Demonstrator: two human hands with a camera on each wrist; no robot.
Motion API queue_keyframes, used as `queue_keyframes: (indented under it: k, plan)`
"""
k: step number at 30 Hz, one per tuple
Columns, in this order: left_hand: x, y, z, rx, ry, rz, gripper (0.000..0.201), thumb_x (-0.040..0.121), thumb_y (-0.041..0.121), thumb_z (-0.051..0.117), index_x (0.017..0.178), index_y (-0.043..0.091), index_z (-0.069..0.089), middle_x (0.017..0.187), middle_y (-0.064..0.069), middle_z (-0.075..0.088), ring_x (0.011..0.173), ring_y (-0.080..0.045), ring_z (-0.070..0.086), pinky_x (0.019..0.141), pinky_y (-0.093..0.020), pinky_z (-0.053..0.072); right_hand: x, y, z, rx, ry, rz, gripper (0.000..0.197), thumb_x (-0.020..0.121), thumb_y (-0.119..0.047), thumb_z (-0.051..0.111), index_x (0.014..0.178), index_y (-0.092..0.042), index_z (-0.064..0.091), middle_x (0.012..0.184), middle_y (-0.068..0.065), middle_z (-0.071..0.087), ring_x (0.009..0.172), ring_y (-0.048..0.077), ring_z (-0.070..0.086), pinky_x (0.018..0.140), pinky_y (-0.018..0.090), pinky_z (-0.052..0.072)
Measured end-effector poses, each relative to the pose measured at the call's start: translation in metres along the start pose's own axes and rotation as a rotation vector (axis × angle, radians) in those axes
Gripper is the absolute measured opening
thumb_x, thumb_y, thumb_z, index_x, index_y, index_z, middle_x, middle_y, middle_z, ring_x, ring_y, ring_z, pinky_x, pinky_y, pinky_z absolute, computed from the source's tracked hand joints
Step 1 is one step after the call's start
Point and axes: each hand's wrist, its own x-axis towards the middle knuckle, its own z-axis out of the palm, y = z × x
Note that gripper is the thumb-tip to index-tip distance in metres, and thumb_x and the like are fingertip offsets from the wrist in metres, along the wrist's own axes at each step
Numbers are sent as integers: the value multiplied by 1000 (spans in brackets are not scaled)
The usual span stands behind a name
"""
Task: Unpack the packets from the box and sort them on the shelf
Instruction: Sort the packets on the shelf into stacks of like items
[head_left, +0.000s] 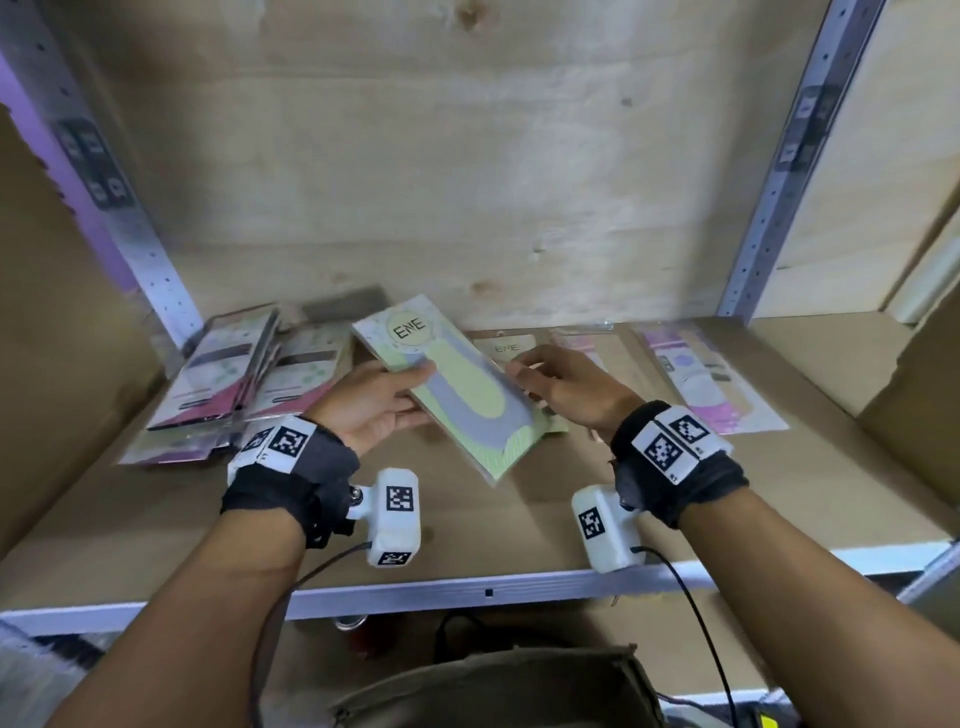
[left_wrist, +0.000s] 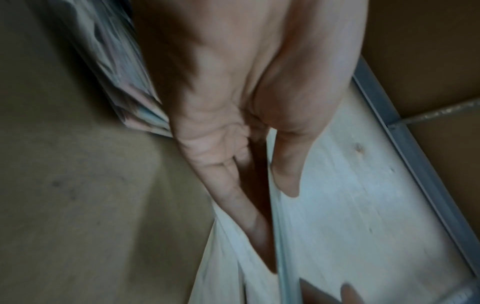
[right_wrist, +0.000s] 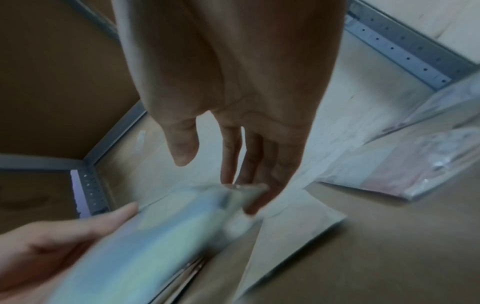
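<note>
A green and yellow sock packet (head_left: 452, 389) marked ENE is tilted above the shelf (head_left: 519, 530). My left hand (head_left: 410, 389) pinches its left edge, thumb on top and fingers beneath. My right hand (head_left: 524, 374) hovers at the packet's right edge with fingers relaxed and the thumb apart. In the right wrist view the right hand (right_wrist: 218, 183) reaches its fingertips to the blurred packet (right_wrist: 145, 246), and the left hand's thumb (right_wrist: 116, 211) lies on it. The left wrist view shows the packet edge-on (left_wrist: 279, 257) between thumb and fingers.
Pink packets (head_left: 218, 374) lean in a pile at the shelf's left. A beige ENE packet (head_left: 506, 348) lies flat behind the hands, and pink and purple packets (head_left: 701, 379) lie at the right. Cardboard walls (head_left: 62, 338) and a metal upright (head_left: 769, 182) bound the bay.
</note>
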Motion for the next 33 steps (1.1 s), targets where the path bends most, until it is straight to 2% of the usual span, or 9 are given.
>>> queue_keyframes:
  k: [5, 7, 9, 11, 16, 23, 26, 29, 33]
  plan:
    - [5, -16, 26, 57, 14, 24, 28, 96, 17, 63, 123, 8, 66, 117, -9, 73, 106, -25, 70, 79, -31, 62, -3, 2, 8, -35, -26, 87, 59, 101, -49, 41, 105, 7, 59, 94, 13, 62, 85, 27, 57, 76, 37, 42]
    - [10, -22, 37, 112, 152, 58, 22, 99, 27, 60, 115, 15, 69, 113, -3, 74, 98, -19, 71, 69, -27, 60, -5, 3, 15, -143, 99, 62, 47, 105, -39, 36, 81, -3, 55, 82, 8, 59, 82, 28, 55, 71, 34, 39]
    - [15, -26, 45, 323, 291, 95, 30, 102, 40, 50, 113, 18, 68, 115, -2, 72, 96, -18, 69, 75, -32, 57, -8, 0, 23, -199, 193, 59, 43, 107, -34, 32, 70, -14, 42, 72, 1, 48, 79, 25, 48, 70, 30, 31]
    - [20, -29, 49, 572, 384, 125, 50, 103, 48, 37, 119, 10, 66, 121, -13, 68, 107, -32, 64, 92, -42, 52, -10, -1, 29, -182, 235, 60, 40, 107, -36, 29, 79, -11, 44, 80, 5, 51, 81, 24, 48, 71, 28, 31]
    - [26, -26, 53, 740, 597, 161, 75, 105, 49, 17, 102, -10, 64, 111, -34, 63, 103, -46, 59, 87, -44, 46, -13, -5, 32, -186, 304, -30, 46, 107, -39, 25, 98, -7, 57, 96, 13, 61, 87, 27, 55, 75, 31, 37]
    - [37, -27, 52, 277, 517, 214, 55, 99, 60, 36, 76, 13, 54, 81, -14, 57, 78, -24, 55, 73, -37, 47, -12, -5, 34, 194, 283, -40, 46, 107, -35, 31, 122, -4, 62, 118, 14, 67, 113, 27, 60, 103, 41, 45]
    - [37, -20, 44, 457, 508, 218, 53, 100, 57, 35, 66, 19, 49, 67, -5, 52, 69, -24, 51, 65, -35, 44, -13, -5, 35, 134, 317, -58, 48, 107, -36, 30, 117, -2, 61, 113, 17, 67, 107, 30, 62, 96, 40, 48]
    - [35, -4, 33, 500, 534, 306, 59, 103, 51, 35, 70, 7, 57, 62, -11, 56, 54, -19, 58, 55, -25, 44, -15, -7, 32, 80, 291, -92, 49, 107, -37, 30, 107, 2, 60, 104, 22, 66, 99, 36, 62, 92, 49, 48]
    - [34, 5, 21, 628, 693, 386, 59, 106, 44, 31, 85, -3, 59, 95, -23, 59, 95, -34, 56, 81, -34, 39, -18, -11, 34, -4, 168, -99, 51, 104, -48, 33, 102, -6, 62, 101, 14, 68, 98, 32, 63, 95, 51, 48]
